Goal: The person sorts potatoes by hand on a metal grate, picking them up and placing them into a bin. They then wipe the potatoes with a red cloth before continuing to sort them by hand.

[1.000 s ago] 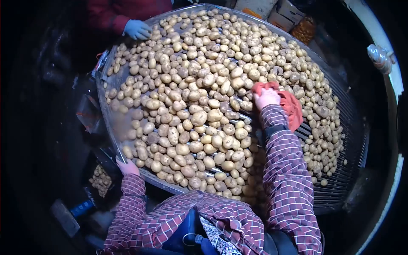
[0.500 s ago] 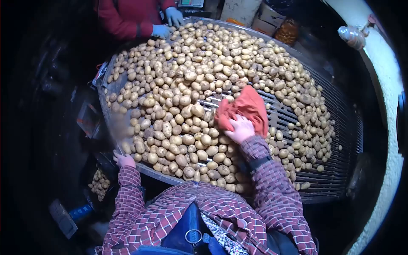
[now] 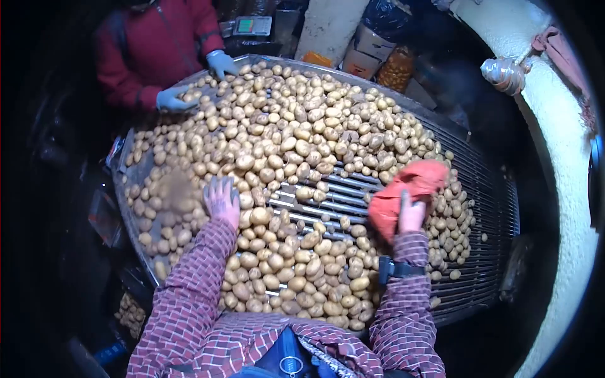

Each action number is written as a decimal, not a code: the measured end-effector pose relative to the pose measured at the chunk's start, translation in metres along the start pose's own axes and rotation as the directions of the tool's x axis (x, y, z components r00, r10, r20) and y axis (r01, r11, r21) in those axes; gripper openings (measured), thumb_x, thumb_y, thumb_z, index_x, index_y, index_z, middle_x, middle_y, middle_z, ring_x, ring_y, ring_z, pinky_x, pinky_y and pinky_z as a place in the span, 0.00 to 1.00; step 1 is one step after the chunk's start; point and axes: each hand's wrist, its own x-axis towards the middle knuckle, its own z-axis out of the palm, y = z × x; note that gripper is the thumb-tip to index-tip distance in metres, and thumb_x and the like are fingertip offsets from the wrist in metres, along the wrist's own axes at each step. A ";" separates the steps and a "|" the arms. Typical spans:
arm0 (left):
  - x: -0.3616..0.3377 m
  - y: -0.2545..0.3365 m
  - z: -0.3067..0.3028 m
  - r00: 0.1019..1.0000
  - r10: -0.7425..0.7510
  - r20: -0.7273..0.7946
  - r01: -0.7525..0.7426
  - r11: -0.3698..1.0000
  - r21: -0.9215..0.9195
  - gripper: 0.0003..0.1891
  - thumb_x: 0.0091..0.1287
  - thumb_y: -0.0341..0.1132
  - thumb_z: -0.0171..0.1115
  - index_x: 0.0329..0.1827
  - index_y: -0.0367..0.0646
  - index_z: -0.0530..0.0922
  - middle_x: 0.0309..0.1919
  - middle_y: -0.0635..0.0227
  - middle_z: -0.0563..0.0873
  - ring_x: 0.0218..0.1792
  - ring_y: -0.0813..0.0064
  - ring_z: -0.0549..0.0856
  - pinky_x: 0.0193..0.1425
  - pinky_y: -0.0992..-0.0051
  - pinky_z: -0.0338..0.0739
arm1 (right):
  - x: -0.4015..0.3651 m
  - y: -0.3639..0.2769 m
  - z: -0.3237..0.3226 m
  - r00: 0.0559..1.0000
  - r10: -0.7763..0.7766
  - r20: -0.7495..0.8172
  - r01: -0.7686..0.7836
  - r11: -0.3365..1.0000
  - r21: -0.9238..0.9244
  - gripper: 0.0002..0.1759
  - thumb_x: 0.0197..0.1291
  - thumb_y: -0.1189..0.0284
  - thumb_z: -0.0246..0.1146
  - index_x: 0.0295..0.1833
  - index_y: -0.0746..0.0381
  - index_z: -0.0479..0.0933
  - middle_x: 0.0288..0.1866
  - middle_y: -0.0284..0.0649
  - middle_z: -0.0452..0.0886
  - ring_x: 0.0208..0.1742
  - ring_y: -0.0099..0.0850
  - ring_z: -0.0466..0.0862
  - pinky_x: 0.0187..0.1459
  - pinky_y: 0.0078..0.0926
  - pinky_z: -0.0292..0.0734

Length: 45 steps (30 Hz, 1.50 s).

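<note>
Many potatoes [image 3: 315, 271] cover a slatted metal sorting table [image 3: 340, 189]. My left hand [image 3: 222, 200] lies on the potatoes left of the middle, fingers stretched forward and holding nothing. On the right, my right hand [image 3: 411, 215] grips a red cloth [image 3: 413, 183], its thumb pressed on top. The cloth is bunched over potatoes and bars, hiding what lies beneath it. Between my hands, bare bars show with a few potatoes on them.
Across the table at upper left, a co-worker in a red jacket [image 3: 167, 50] has gloved hands at the potatoes. Behind stand a scale [image 3: 253, 26], cardboard boxes [image 3: 367, 53] and an orange net sack [image 3: 396, 69]. A pale curved post [image 3: 561, 132] rises at right.
My left hand has left the table's edge and moved onto the potatoes. My right hand has carried the red cloth to the right. The co-worker's gloved hands have moved apart.
</note>
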 end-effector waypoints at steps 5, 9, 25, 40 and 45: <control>0.003 -0.006 -0.008 0.995 0.078 0.055 -0.079 0.997 0.024 0.25 0.59 0.37 0.55 0.62 0.46 0.70 0.61 0.61 0.71 0.69 0.56 0.61 0.73 0.53 0.48 | 0.000 0.036 0.130 0.979 0.075 0.187 0.058 0.783 -0.620 0.44 0.54 0.47 0.61 0.71 0.58 0.58 0.69 0.63 0.56 0.70 0.58 0.58 0.70 0.50 0.53; 0.008 -0.009 0.000 0.995 0.103 0.018 -0.103 0.994 0.026 0.24 0.57 0.36 0.60 0.60 0.49 0.73 0.60 0.61 0.72 0.68 0.55 0.62 0.72 0.50 0.49 | 0.051 0.023 0.177 0.941 -0.272 0.202 0.339 0.753 -0.564 0.35 0.52 0.48 0.63 0.62 0.56 0.72 0.62 0.57 0.68 0.63 0.56 0.66 0.65 0.52 0.59; 0.010 -0.003 -0.002 0.997 0.054 0.049 -0.058 0.994 0.089 0.21 0.62 0.40 0.57 0.60 0.53 0.73 0.60 0.66 0.71 0.68 0.60 0.62 0.73 0.51 0.48 | 0.015 -0.109 0.197 0.397 0.067 0.916 0.409 0.880 -0.242 0.30 0.50 0.45 0.57 0.49 0.56 0.78 0.52 0.50 0.80 0.51 0.43 0.82 0.55 0.36 0.74; 0.012 -0.008 0.007 0.997 0.054 -0.053 -0.049 0.995 0.085 0.16 0.64 0.38 0.56 0.55 0.50 0.78 0.57 0.64 0.76 0.64 0.56 0.67 0.68 0.57 0.60 | 0.040 -0.008 0.175 0.802 0.017 0.597 0.448 0.644 -0.620 0.26 0.54 0.51 0.57 0.56 0.50 0.75 0.60 0.45 0.72 0.63 0.46 0.70 0.60 0.46 0.67; 0.012 -0.005 0.004 0.998 0.049 -0.042 -0.047 0.998 0.045 0.17 0.63 0.36 0.57 0.56 0.49 0.77 0.59 0.62 0.74 0.64 0.53 0.66 0.70 0.57 0.59 | 0.034 0.061 0.072 0.867 -0.007 0.498 0.392 0.627 -0.674 0.24 0.53 0.55 0.59 0.55 0.52 0.75 0.59 0.44 0.74 0.59 0.44 0.74 0.57 0.44 0.70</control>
